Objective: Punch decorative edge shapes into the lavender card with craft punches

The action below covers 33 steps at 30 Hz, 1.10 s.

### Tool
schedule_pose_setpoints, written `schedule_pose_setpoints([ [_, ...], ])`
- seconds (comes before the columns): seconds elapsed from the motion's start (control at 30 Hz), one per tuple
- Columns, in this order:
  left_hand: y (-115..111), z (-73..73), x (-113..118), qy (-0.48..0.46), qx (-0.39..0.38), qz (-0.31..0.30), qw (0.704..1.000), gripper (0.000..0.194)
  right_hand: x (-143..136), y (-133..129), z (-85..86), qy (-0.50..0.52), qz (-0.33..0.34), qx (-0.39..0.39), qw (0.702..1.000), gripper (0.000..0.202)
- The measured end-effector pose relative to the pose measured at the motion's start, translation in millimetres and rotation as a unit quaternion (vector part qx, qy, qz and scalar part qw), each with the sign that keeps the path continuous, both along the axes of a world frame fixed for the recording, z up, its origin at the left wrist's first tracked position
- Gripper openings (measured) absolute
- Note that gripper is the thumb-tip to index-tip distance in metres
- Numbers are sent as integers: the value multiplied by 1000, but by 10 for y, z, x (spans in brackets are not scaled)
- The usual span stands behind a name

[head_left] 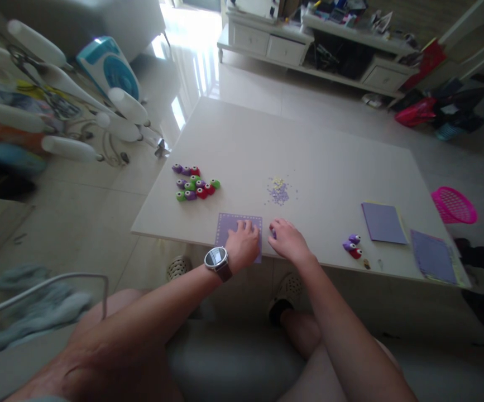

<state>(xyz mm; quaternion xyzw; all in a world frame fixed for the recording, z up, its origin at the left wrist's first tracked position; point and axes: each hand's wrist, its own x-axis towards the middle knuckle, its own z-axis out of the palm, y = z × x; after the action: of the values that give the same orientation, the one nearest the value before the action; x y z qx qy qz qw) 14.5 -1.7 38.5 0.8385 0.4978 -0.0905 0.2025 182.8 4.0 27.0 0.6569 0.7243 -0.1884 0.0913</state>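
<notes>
Home, living room by the look. Low white drawer cabinet [286,50] toward 1 o'clock, household clutter [342,11] on top; glossy tiled floor [258,84]; many-armed lamp [128,106] at 10; pink plastic basket [454,205] at 3; clog-type shoe [291,286] at 5.

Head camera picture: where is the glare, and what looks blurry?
In the head view, bright reflections streak the tiled floor beyond the white table; toward that view's left edge, the grey fabric looks smeared; nearer the head view's middle, the purple paper under the left hand is clearer, its pale border marks distinguishable.
</notes>
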Motion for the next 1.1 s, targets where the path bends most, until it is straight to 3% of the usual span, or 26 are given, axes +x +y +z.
schedule_pose_setpoints([
  [1.1, -5, 50, 10, 7, -6, 3, 1000, 40, -5, 5, -30, 2, -2, 4, 1000, 24],
])
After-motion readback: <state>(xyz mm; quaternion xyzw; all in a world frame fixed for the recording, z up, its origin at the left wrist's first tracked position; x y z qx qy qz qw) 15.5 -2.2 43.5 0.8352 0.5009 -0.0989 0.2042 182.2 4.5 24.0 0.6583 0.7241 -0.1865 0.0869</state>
